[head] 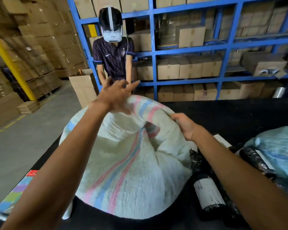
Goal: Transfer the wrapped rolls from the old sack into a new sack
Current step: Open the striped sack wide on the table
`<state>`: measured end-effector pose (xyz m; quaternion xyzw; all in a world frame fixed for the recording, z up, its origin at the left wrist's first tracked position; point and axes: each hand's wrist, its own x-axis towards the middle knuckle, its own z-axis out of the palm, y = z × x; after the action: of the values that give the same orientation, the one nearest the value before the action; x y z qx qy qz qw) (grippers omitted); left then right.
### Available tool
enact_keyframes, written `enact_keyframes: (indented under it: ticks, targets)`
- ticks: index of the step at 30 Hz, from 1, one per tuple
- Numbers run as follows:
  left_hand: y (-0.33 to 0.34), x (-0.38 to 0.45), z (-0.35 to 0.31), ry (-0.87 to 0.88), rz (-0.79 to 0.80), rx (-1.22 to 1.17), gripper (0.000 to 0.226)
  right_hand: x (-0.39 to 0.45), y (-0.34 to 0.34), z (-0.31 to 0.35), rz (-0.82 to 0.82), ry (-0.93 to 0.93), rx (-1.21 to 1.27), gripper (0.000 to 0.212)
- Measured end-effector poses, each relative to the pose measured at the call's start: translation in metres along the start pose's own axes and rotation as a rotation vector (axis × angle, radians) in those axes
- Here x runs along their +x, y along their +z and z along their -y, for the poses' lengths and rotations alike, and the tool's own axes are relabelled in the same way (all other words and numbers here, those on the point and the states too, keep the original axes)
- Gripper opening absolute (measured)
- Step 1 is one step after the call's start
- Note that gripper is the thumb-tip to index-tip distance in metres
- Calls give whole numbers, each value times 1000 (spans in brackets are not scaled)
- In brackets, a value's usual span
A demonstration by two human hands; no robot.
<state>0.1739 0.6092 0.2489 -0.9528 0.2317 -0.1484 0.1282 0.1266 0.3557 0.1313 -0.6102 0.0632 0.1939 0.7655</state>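
A full white woven sack (131, 171) with pink and blue stripes lies on the black table (231, 113) in front of me. My left hand (118, 95) hovers over its far edge, blurred, with fingers spread and holding nothing. My right hand (184, 125) grips a fold of the sack's cloth at its right side. Black wrapped rolls with white labels (206, 195) lie on the table right of the sack. A pale blue sack (279, 150) sits at the far right, with another wrapped roll (256, 160) against it.
A person wearing a headset (113, 52) stands across the table. Blue shelving (189, 50) full of cardboard boxes runs behind. Stacked cartons (32, 39) and a yellow post (10, 63) stand left. Coloured cards (15, 195) lie at the table's left edge.
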Motion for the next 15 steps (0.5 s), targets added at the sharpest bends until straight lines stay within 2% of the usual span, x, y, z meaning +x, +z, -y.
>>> enact_keyframes:
  ticks: [1, 2, 3, 5, 7, 8, 9, 11, 13, 15]
  targets:
    - [3, -4, -14, 108, -41, -15, 127, 0, 3, 2, 11, -27, 55, 44]
    - [7, -7, -33, 211, -81, -28, 135, -1, 8, 6, 23, -51, 87, 43]
    - [12, -11, -53, 281, -99, -32, 133, -1, 10, 10, 50, -73, 125, 38]
    - [22, -14, -82, 281, -58, -46, 107, -3, 21, 23, 67, -67, 75, 33]
    - [28, -11, -82, 122, -14, -88, 69, -4, 32, 34, -59, -37, -320, 28]
    - [29, -8, -77, 19, -8, -108, 53, 0, 33, 37, -181, -62, -574, 26]
    - [28, -5, -70, -82, -2, -135, 43, 5, 31, 38, -278, -164, -770, 31]
    - [28, 0, -57, -257, -22, -239, 37, 7, 27, 37, -285, -276, -792, 61]
    - [25, 2, -47, -397, -46, -356, 36, 7, 23, 34, -211, -210, -729, 101]
    - [22, 6, -37, -491, -51, -420, 35, 13, 19, 25, -185, -92, -864, 130]
